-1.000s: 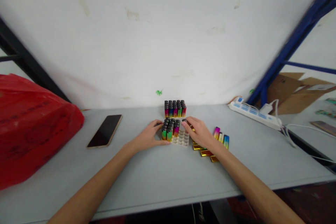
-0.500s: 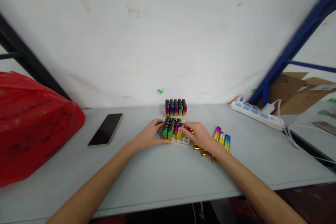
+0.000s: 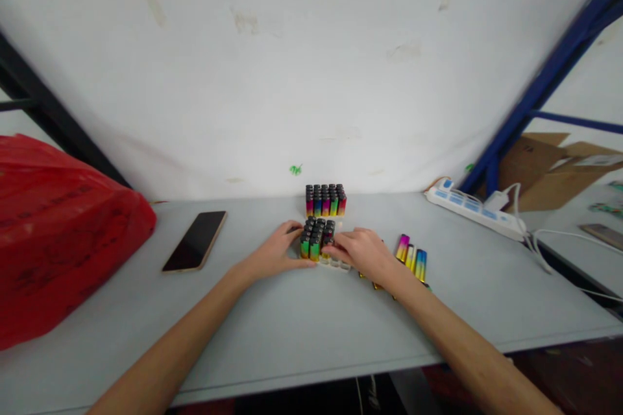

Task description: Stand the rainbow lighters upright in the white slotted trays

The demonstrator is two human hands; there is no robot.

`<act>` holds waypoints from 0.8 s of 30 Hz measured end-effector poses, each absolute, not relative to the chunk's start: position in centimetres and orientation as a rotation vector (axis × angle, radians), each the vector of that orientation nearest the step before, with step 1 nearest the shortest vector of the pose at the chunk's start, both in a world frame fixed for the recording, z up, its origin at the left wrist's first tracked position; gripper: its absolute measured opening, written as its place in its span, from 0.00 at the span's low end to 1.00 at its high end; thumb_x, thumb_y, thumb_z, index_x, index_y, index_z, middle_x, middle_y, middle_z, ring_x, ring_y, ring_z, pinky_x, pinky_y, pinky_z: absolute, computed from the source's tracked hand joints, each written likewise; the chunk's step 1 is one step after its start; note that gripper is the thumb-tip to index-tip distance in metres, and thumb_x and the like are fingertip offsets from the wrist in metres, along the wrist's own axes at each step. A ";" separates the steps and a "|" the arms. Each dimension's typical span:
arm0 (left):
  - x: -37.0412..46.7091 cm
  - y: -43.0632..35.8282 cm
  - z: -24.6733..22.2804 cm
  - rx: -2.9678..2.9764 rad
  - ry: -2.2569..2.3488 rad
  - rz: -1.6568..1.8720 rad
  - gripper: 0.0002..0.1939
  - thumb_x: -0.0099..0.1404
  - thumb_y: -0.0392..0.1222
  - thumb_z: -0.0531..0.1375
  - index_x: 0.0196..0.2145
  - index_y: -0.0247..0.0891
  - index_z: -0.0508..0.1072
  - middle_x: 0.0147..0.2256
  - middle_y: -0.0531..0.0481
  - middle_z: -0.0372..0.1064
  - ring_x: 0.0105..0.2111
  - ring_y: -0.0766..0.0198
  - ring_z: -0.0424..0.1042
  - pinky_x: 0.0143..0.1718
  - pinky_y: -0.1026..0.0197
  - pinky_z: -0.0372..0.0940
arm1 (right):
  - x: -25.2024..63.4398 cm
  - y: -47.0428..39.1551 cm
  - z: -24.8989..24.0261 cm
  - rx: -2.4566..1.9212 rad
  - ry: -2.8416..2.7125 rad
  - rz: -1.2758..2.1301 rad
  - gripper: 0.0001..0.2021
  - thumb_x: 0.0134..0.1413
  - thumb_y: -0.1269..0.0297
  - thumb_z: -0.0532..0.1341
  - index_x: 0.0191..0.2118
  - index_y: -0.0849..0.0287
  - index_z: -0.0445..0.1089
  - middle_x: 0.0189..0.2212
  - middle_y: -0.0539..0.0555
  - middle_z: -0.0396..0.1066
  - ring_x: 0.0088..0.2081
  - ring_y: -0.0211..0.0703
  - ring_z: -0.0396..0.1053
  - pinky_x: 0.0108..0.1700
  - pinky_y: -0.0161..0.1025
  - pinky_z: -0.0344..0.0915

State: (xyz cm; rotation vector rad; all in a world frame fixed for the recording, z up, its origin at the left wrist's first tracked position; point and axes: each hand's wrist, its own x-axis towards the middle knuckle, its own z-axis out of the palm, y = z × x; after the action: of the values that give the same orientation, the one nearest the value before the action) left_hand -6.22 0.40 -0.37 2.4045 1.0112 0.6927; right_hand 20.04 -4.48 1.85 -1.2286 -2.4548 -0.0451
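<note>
My left hand (image 3: pixel 273 251) curves round the left side of a white tray (image 3: pixel 337 265), thumb at its front corner and fingers behind. Green, yellow and pink lighters (image 3: pixel 314 241) with black tops stand upright in the tray's left and middle pockets. Over the tray's front right part, my right hand (image 3: pixel 366 253) has thumb and fingertips pinched on a lighter in the front row; the fingers cover most of it. Several loose lighters (image 3: pixel 411 255) lie to the right, partly hidden under my right hand and forearm.
A full block of upright lighters (image 3: pixel 326 201) stands behind the tray near the wall. A phone (image 3: pixel 195 241) lies to the left, beside a red plastic bag (image 3: pixel 68 240). At the right are a power strip (image 3: pixel 474 211) with cables and a cardboard box (image 3: pixel 549 172).
My right hand has moved slightly left and lower over the tray's front row, with the lighter in its fingertips. My left hand stays at the tray's left side.
</note>
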 end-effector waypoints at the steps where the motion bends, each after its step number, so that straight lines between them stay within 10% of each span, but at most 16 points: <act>1: -6.2 0.4 -0.4 2.404 1.011 0.699 0.37 0.55 0.64 0.73 0.56 0.42 0.76 0.57 0.40 0.70 0.58 0.43 0.70 0.65 0.41 0.65 | 20.2 -4.4 2.0 -1.249 -2.453 -0.029 0.24 0.73 0.46 0.57 0.29 0.57 0.73 0.24 0.55 0.74 0.25 0.41 0.66 0.32 0.39 0.50; 9: -6.1 0.4 -0.2 2.401 1.034 0.677 0.39 0.54 0.67 0.73 0.56 0.41 0.77 0.58 0.38 0.70 0.59 0.42 0.70 0.66 0.41 0.64 | 25.7 -3.1 4.0 -1.403 -2.269 0.059 0.26 0.77 0.50 0.50 0.28 0.56 0.71 0.23 0.53 0.73 0.25 0.42 0.66 0.33 0.40 0.51; 24: -6.2 0.6 -0.4 2.432 1.071 0.640 0.39 0.54 0.70 0.71 0.56 0.42 0.76 0.59 0.39 0.69 0.59 0.42 0.70 0.66 0.43 0.65 | 29.8 -1.6 2.5 -1.526 -2.289 0.496 0.13 0.64 0.54 0.66 0.36 0.60 0.77 0.35 0.58 0.78 0.36 0.47 0.72 0.39 0.40 0.66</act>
State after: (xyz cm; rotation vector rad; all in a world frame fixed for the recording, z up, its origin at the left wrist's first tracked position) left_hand -6.16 0.60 -0.43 2.4321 1.0712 0.6403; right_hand 29.77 -1.63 2.46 -1.5264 -2.2885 0.4965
